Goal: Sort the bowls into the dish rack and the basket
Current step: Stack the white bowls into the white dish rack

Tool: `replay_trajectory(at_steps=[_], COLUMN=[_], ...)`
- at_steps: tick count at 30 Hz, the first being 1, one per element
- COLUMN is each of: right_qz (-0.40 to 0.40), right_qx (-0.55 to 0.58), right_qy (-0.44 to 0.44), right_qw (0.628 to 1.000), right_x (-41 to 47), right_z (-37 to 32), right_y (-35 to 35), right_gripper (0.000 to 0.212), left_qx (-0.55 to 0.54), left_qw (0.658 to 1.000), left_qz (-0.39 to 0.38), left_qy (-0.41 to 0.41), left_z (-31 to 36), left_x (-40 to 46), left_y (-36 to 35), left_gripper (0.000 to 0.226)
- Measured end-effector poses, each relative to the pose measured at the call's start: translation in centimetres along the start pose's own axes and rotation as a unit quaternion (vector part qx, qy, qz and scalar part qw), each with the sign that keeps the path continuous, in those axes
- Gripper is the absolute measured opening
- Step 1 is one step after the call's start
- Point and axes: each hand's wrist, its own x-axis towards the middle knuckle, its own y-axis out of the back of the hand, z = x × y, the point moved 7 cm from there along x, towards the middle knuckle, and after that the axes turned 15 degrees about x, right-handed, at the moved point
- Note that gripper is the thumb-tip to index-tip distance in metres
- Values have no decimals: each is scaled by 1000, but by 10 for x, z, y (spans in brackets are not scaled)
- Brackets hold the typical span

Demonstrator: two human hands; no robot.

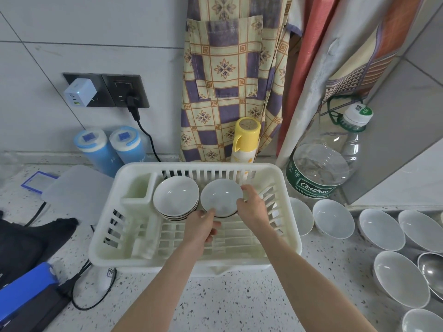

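Bowl (pixel 221 197) in dish rack (pixel 285 185), beside stack (pixel 176 200); my L hand (pixel 200 227) & R hand (pixel 251 207) both pinching its rim.

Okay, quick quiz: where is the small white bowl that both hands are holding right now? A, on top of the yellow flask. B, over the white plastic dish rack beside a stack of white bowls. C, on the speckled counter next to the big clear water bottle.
B: the left hand and right hand hold the small white bowl inside the white plastic dish rack, right of the stack of white bowls.
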Motion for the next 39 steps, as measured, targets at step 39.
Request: replay_trajectory(at_steps=[39], right_qz=[-128], right_qx=[223], right_qy=[-91], right_qw=[962], right_x=[-55], right_z=[-10], right_y=[41], right_gripper=[26], left_qx=[-61], left_qw=[997], left_qz=[-6], left_qy=[-54], left_z=[4], left_x=[-49], left_y=[8], left_gripper=[22])
